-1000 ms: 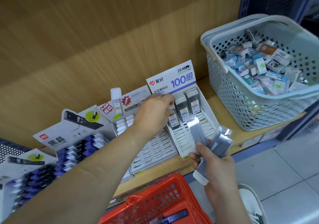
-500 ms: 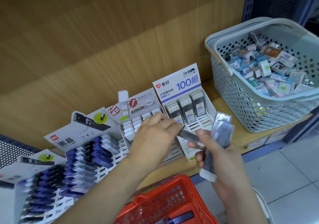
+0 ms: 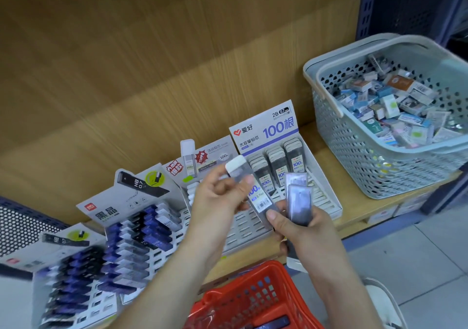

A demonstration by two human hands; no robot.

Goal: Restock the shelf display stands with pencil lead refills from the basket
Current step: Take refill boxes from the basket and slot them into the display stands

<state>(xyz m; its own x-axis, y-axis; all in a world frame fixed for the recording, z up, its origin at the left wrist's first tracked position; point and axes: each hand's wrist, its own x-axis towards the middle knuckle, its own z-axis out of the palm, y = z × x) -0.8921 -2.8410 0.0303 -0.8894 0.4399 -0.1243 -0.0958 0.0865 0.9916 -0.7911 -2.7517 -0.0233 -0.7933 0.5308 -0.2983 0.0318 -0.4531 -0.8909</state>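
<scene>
Two hands on one lead refill

Several display stands (image 3: 141, 240) at the left of the wooden shelf (image 3: 359, 209) hold rows of blue and black refills. Beside them lies a white slotted stand (image 3: 243, 230). Over it the left hand (image 3: 217, 202) pinches a white-capped lead refill (image 3: 255, 192) near its top. The refill is tilted and its lower end meets the right thumb. The right hand (image 3: 306, 232) grips a small stack of refills (image 3: 298, 202) upright. Behind it the 100-count stand (image 3: 268, 128) carries three filled rows at its back. Farthest right, a grey basket (image 3: 354, 166) is heaped with small boxes. A red basket (image 3: 243, 300) sits below the hands.
</scene>
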